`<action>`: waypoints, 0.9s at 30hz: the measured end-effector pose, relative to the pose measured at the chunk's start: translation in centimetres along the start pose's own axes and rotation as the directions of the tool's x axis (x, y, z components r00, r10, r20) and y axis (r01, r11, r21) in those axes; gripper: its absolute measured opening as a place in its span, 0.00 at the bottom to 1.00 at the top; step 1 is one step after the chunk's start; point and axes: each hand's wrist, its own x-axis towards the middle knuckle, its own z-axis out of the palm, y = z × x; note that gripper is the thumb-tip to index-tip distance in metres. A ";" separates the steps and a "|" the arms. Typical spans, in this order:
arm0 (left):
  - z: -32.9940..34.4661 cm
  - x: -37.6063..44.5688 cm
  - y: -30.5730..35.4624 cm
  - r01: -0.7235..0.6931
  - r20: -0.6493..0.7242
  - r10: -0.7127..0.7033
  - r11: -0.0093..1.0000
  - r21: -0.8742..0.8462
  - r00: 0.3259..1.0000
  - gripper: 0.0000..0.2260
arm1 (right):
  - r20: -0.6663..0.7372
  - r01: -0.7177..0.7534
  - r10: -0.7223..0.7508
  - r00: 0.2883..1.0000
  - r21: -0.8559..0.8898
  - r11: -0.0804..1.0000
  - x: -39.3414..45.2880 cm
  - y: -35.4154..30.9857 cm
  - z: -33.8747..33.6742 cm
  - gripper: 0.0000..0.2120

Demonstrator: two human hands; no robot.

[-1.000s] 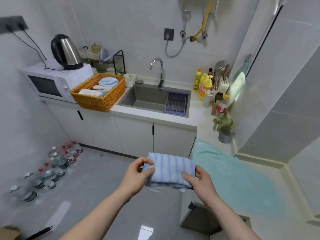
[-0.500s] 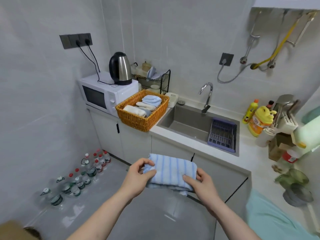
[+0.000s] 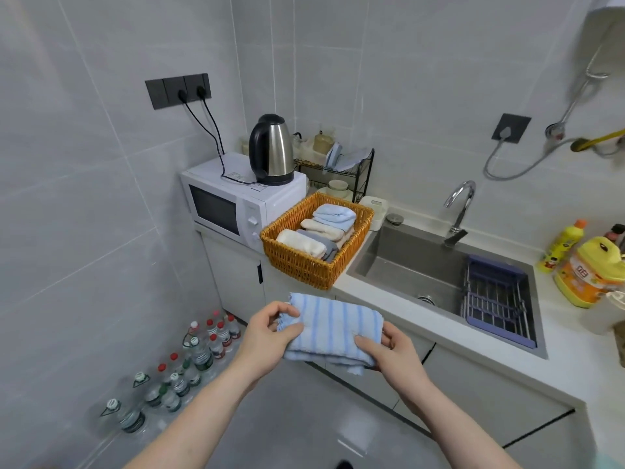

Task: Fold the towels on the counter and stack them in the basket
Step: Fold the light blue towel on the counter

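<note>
A folded blue-and-white striped towel (image 3: 333, 328) is held flat between both hands, in the air in front of the counter's front edge. My left hand (image 3: 267, 336) grips its left edge with thumb on top. My right hand (image 3: 392, 350) pinches its right front corner. Beyond and above the towel, an orange wicker basket (image 3: 304, 262) stands on the white counter (image 3: 456, 336) between the microwave and the sink. Inside it lie several folded towels (image 3: 324, 231), cream, grey and light blue.
A white microwave (image 3: 233, 206) with a steel kettle (image 3: 272, 148) stands left of the basket. The steel sink (image 3: 406, 265) with a purple rack (image 3: 493, 299) and tap (image 3: 460, 204) is to the right. Detergent bottles (image 3: 588, 275) stand far right. Water bottles (image 3: 189, 363) line the floor.
The view has swung left and come closer to the counter, so the basket looks larger and nearer. Both hands keep the same hold on the striped towel.
</note>
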 end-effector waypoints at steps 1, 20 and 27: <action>-0.3 1.2 -0.1 0.007 -0.010 -0.006 1.000 0.003 1.000 0.04 | 0.003 -0.003 0.003 1.000 -0.002 1.000 1.3 -0.2 0.3 0.27; -3.3 31.4 0.5 0.047 -0.051 -0.041 0.989 0.137 0.998 0.06 | 0.058 -0.049 0.046 0.997 0.052 0.997 31.5 -6.2 3.0 0.22; -2.3 39.3 0.9 0.073 -0.004 -0.074 0.976 0.203 0.997 0.07 | 0.004 -0.074 0.074 0.997 0.056 0.996 37.4 -7.7 1.9 0.19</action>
